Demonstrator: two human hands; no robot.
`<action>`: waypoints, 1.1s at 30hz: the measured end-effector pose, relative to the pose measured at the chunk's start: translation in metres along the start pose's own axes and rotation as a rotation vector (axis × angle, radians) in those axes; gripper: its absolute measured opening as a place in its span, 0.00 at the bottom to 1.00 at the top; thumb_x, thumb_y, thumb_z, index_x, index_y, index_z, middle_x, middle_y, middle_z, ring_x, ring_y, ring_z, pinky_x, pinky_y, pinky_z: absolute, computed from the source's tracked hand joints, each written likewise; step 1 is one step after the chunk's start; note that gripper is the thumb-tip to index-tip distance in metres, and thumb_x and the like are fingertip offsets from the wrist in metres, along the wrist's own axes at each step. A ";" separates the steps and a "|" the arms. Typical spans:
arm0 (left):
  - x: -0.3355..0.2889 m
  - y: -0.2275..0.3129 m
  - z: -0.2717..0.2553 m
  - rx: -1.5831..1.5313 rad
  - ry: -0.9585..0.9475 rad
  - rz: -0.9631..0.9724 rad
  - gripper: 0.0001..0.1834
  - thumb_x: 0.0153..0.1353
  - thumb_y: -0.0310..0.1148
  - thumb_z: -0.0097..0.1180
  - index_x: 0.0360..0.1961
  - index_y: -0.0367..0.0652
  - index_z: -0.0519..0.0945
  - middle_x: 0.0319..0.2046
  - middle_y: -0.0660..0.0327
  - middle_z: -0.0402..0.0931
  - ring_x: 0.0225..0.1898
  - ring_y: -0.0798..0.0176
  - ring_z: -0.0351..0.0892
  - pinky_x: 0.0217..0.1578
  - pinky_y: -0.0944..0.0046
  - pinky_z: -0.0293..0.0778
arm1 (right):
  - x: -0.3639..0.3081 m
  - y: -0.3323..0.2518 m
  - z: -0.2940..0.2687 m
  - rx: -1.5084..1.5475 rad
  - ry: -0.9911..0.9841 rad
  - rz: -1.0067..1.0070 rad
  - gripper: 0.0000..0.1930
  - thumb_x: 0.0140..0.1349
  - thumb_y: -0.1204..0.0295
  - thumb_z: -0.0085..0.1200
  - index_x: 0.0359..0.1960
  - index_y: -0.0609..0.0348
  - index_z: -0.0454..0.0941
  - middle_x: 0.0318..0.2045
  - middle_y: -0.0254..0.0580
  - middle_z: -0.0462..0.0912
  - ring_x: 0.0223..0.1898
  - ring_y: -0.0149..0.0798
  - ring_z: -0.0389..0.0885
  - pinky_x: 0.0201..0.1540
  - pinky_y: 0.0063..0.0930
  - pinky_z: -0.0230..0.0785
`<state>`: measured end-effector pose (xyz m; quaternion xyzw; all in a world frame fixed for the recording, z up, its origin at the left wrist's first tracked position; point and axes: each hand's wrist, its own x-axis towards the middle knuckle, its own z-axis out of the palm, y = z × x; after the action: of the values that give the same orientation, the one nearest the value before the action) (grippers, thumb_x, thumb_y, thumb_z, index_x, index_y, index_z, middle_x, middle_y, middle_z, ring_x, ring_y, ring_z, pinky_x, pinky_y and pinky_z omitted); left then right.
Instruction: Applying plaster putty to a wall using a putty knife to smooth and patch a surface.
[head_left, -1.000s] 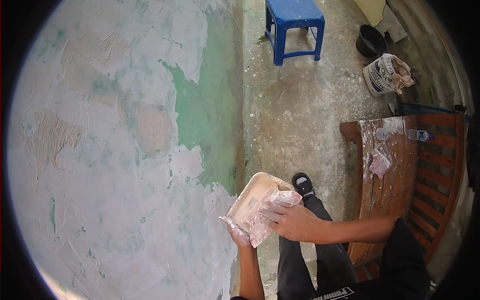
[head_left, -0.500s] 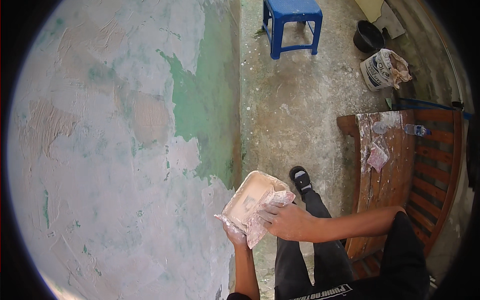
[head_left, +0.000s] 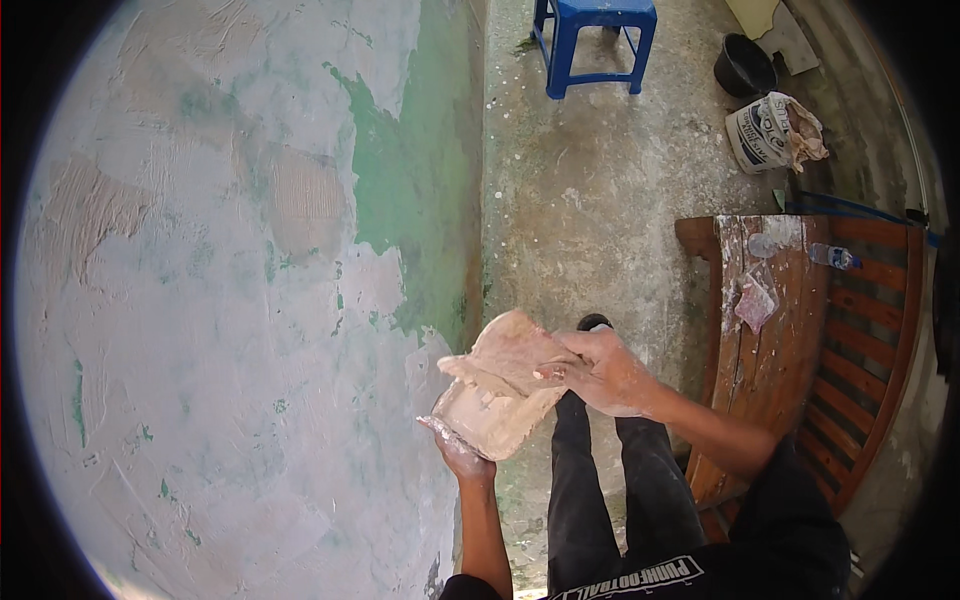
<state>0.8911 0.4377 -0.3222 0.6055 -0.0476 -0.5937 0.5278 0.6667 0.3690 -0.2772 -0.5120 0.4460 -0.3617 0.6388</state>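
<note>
My left hand [head_left: 464,458] is closed on the near left edge of a shallow rectangular tray [head_left: 512,432], smeared with pale beige putty. A thin whitish edge juts out beside its fingers; I cannot make out what it belongs to. My right hand [head_left: 612,376] grips a flat, putty-coated spreader [head_left: 518,350] by its right end, tilted over the far part of the tray. A thick ridge of putty [head_left: 480,378] hangs along the spreader's lower edge. Much of the tray's far side is hidden behind the spreader.
Left of me stands a green wall [head_left: 385,210] largely coated in pale plaster. On my right is a wooden bench [head_left: 745,400] bearing plastic bottles [head_left: 832,257] and a pinkish packet [head_left: 756,302]. Farther off are a blue stool [head_left: 600,20], a black bucket [head_left: 744,66] and an open sack [head_left: 762,138].
My right hand has turned over and lifted the spreader from the tray's near right side to above its far side, with putty now along its edge. The tray has dropped slightly nearer me.
</note>
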 end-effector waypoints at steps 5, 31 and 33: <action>0.008 0.007 -0.002 -0.013 -0.042 0.017 0.40 0.64 0.63 0.27 0.58 0.36 0.62 0.55 0.50 0.66 0.55 0.50 0.68 0.55 0.50 0.67 | 0.017 0.004 -0.005 0.553 0.185 0.244 0.16 0.63 0.71 0.53 0.50 0.67 0.71 0.40 0.35 0.80 0.40 0.22 0.75 0.43 0.21 0.70; -0.024 0.026 -0.008 -0.016 0.186 0.019 0.38 0.63 0.64 0.29 0.62 0.44 0.59 0.59 0.53 0.62 0.58 0.48 0.64 0.56 0.45 0.66 | 0.277 0.062 0.036 -0.050 0.723 -0.550 0.23 0.51 0.86 0.49 0.52 0.60 0.73 0.43 0.56 0.78 0.43 0.51 0.79 0.44 0.38 0.73; -0.037 0.024 -0.005 -0.079 0.153 0.004 0.39 0.62 0.65 0.28 0.62 0.45 0.59 0.59 0.53 0.61 0.59 0.48 0.64 0.57 0.45 0.65 | 0.249 0.071 0.052 -0.026 0.630 -0.539 0.30 0.48 0.90 0.49 0.55 0.54 0.72 0.48 0.51 0.77 0.47 0.50 0.78 0.47 0.30 0.73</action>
<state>0.8985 0.4553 -0.2824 0.6277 0.0153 -0.5459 0.5547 0.8013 0.1725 -0.3925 -0.4827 0.4744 -0.6494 0.3469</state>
